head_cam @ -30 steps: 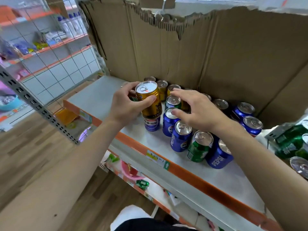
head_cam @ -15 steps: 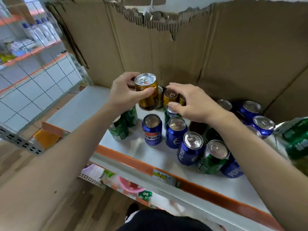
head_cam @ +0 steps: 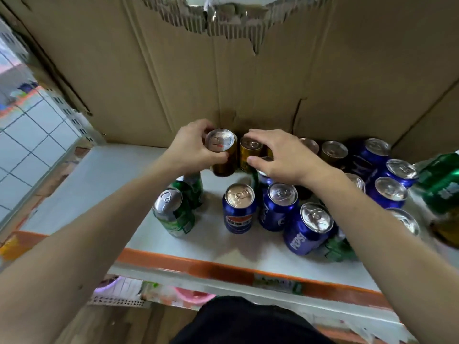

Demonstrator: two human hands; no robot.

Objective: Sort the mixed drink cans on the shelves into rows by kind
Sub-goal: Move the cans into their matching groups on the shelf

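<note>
My left hand (head_cam: 191, 147) grips a gold can (head_cam: 223, 155) at the back of the white shelf (head_cam: 99, 184), close to the cardboard backing. My right hand (head_cam: 283, 155) curls over a second gold can (head_cam: 249, 151) right beside it, fingers across the top and thumb at its side. Two green cans (head_cam: 173, 212) stand to the front left. Blue Pepsi cans (head_cam: 239, 209) cluster in the middle and under my right forearm, one of them (head_cam: 308, 227) leaning. More gold cans (head_cam: 332, 151) and blue cans (head_cam: 390, 192) stand at the back right.
Torn cardboard (head_cam: 248, 70) walls the back of the shelf. An orange strip (head_cam: 198, 265) runs along its front edge. Green packs (head_cam: 442, 180) sit at the far right. A green can (head_cam: 337, 248) lies under the leaning blue one. The shelf's left part is bare.
My left hand carried the gold can back toward the cardboard. My right hand moved from above the blue cans onto the second gold can. The view shifted closer and to the right.
</note>
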